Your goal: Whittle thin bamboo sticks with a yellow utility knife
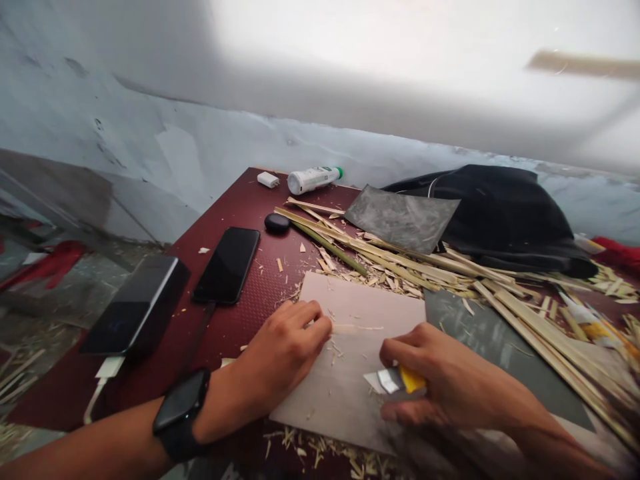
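My left hand (290, 347), with a dark watch on its wrist, rests closed on the left part of a pale board (360, 300). Its fingers pinch one end of a thin wooden strip (357, 328), which lies across the board pointing right. Over the board's right side, my right hand (435, 380) is wrapped round a yellow utility knife (411, 380). The knife's blade points left, below the strip and apart from it. Small shavings are scattered over the board.
A phone (227, 265), a power bank (133, 310) with a white cable and a round black case (277, 223) lie left. Behind are a white bottle (314, 180), a white adapter (268, 179), grey sandpaper (403, 217) and a black bag (505, 217). Long wooden strips (545, 327) lie right.
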`<state>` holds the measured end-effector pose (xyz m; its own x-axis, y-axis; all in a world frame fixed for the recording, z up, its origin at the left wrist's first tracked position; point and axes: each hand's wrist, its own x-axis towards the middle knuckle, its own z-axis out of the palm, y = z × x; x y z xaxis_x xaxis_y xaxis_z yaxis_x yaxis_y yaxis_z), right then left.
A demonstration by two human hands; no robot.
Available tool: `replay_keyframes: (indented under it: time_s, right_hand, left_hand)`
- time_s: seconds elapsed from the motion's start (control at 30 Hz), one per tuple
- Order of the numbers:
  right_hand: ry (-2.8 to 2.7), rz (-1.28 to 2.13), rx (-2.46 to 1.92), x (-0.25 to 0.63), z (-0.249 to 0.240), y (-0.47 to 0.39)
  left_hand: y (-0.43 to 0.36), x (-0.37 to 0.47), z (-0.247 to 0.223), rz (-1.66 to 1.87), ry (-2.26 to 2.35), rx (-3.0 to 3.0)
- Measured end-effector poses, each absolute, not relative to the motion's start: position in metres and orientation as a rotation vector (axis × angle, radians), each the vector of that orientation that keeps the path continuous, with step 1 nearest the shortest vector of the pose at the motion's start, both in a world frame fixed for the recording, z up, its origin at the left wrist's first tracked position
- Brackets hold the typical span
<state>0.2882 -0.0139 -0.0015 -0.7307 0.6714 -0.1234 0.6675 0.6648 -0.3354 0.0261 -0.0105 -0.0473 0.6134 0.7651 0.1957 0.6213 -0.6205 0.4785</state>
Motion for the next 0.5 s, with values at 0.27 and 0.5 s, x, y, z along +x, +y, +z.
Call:
replay_keyframes:
  time_s: [0.27,0.5]
  right_hand:
    - [-2.896,0.076,-0.839,0.305,-0.013,0.004]
    - [-3.141,0.148,-1.035,0.290,-0.016,0.003]
  left_hand:
    - [-0.005,0.025,-0.043,0.311,0.840,2.766]
    - [0.001,0.026,-0.043,0.401,0.609,2.658]
